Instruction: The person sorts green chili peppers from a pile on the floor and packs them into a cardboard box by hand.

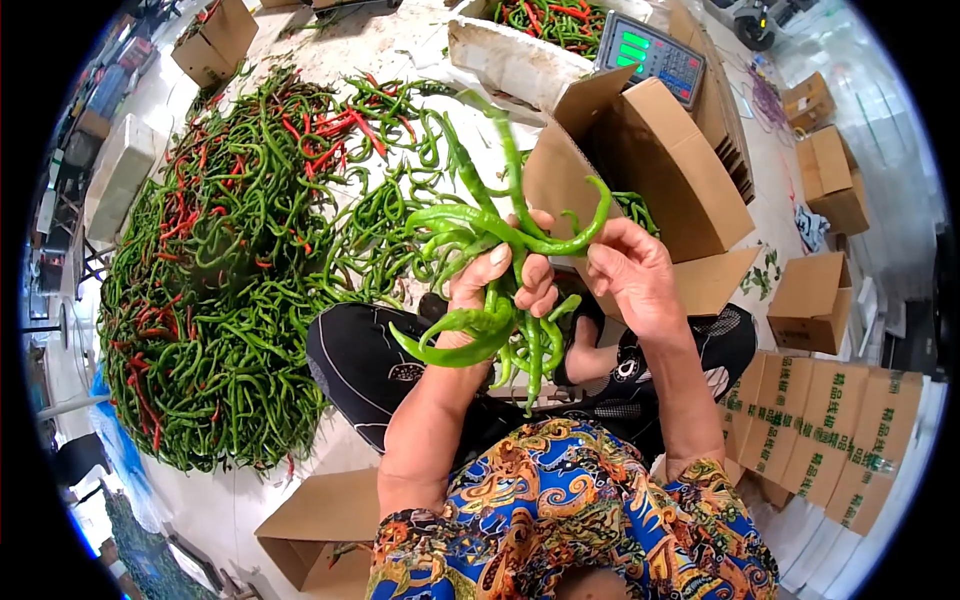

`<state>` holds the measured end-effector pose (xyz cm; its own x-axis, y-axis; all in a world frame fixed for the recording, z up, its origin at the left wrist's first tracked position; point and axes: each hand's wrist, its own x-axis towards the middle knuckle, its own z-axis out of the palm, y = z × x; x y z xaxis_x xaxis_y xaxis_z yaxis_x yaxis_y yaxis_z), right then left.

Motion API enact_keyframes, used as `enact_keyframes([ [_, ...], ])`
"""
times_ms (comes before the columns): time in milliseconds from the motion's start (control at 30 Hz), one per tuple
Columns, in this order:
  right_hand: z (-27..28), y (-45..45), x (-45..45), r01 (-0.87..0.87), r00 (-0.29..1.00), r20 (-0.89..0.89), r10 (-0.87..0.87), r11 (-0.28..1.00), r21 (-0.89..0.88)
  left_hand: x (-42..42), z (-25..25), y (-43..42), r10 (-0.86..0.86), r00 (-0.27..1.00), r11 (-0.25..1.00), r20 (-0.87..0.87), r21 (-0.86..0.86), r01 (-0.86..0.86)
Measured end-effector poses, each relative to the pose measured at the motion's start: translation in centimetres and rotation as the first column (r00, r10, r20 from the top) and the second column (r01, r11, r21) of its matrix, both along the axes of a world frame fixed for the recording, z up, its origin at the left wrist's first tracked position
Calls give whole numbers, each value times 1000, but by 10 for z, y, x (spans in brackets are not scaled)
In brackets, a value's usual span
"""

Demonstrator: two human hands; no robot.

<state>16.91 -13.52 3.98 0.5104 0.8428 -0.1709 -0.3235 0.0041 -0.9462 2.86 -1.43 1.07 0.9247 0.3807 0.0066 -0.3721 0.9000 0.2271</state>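
Left: pepper heap [225, 300]. Centre: pepper bunch [500, 325] in left grip [478, 280], right grip [640, 272] just beside. Beyond right grip: open carton [695, 165]. Behind carton: scale [655, 62], right of foam box [510, 60], peppers [550, 24] inside. Near right: stacked cartons [815, 435].

Long, curled green peppers [462, 352] — smooth, glossy skins. Open, rectangular brown cardboard box [686, 150] — matt, smooth panels. Blue-and-gold patterned shirt [560, 490] of matt cloth.

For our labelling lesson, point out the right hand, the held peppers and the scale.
Right hand [638, 278]: head view, near the thumb's base.
Held peppers [490, 222]: head view, side of one pepper.
Scale [652, 60]: head view, front panel.
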Motion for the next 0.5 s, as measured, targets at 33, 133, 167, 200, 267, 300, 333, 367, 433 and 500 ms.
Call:
enact_keyframes([
  [33,-2,-4,0,-18,997,74,22,998,-55,0,0,0,-18,1000,1000,5,0,18],
  [133,-2,-11,-3,-16,964,262,50,991,-131,1,-2,-5,-30,999,1000,-23,5,30],
  [167,1,-10,-8,8,953,304,21,995,-97,1,-1,-5,-37,999,999,-16,7,37],
  [200,5,-9,-12,32,939,344,-10,998,-61,-1,1,-4,-44,999,999,14,-8,44],
  [267,15,-6,-13,48,666,745,37,994,-93,-2,-2,-2,-52,997,996,63,-70,56],
  [300,15,-8,-12,31,672,738,58,994,-106,0,-5,0,-62,990,995,123,-74,72],
  [333,14,-9,-11,9,678,731,81,993,-119,0,-5,-1,-60,993,996,100,-65,67],
  [367,15,-8,-12,52,647,761,58,991,-120,-1,-2,-3,-54,996,997,75,-56,59],
  [433,20,-8,-17,136,576,817,18,984,-117,0,-1,-2,-50,997,998,62,-43,52],
  [500,25,-7,-21,221,321,944,-75,975,2,0,0,-3,-52,996,998,67,-20,53],
])
